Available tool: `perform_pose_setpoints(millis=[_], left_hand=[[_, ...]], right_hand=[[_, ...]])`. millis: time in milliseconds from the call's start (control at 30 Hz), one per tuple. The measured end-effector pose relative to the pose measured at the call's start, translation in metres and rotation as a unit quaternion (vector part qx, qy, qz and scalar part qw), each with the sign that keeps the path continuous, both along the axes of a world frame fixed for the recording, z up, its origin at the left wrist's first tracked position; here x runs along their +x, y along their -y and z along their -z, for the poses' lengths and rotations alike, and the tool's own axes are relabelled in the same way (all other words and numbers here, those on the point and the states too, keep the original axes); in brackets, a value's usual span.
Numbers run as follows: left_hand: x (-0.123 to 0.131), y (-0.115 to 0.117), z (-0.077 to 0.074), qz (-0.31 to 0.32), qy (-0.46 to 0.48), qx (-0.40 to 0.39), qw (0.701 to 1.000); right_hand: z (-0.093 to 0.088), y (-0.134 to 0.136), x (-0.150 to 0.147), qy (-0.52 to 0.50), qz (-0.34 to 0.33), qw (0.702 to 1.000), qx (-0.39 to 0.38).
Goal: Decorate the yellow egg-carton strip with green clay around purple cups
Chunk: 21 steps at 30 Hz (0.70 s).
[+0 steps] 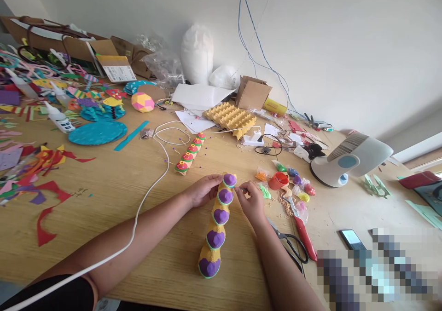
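A strip of yellow egg carton point(217, 225) lies lengthwise in front of me, its several humps capped with purple clay edged in light green. My left hand point(204, 191) is closed at the strip's far end, fingertips gripping its left side. On the opposite side, my right hand point(252, 204) is pinched close to the far hump; whatever sits between its fingertips is too small to make out. Beyond them stands a second egg-carton strip point(189, 153) with red and green caps and pins sticking out from both sides.
Right of my hands are an orange cup point(278, 180), colored clay packets, black-handled scissors point(293, 246) and a red-handled knife point(305, 237). A white cable point(141, 210) crosses over my left forearm. Paper scraps and glue bottles point(59, 118) cover the left; an egg tray point(230, 118) lies behind.
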<state>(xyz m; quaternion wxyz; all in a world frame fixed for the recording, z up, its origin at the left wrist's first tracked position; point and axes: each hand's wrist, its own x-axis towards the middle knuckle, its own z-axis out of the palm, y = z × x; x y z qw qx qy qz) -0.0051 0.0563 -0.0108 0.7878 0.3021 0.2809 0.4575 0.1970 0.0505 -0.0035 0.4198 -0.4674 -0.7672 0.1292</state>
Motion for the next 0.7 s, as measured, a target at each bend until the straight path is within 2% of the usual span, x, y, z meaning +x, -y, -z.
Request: perform_pose_setpoints(millis=[333, 500, 700], left_hand=[[0.0, 0.0003, -0.0015, 0.004, -0.001, -0.004, 1.0], [-0.001, -0.001, -0.0032, 0.005, 0.005, -0.009, 1.0], [-0.0012, -0.0017, -0.0026, -0.002, 0.009, 0.0, 1.0]], right_hand=[[-0.0009, -0.001, 0.0002, -0.005, 0.005, 1.0, -0.007], [-0.0021, 0.0002, -0.0003, -0.036, -0.02, 0.999, -0.01], [-0.0032, 0.0009, -0.001, -0.059, -0.016, 0.998, -0.022]])
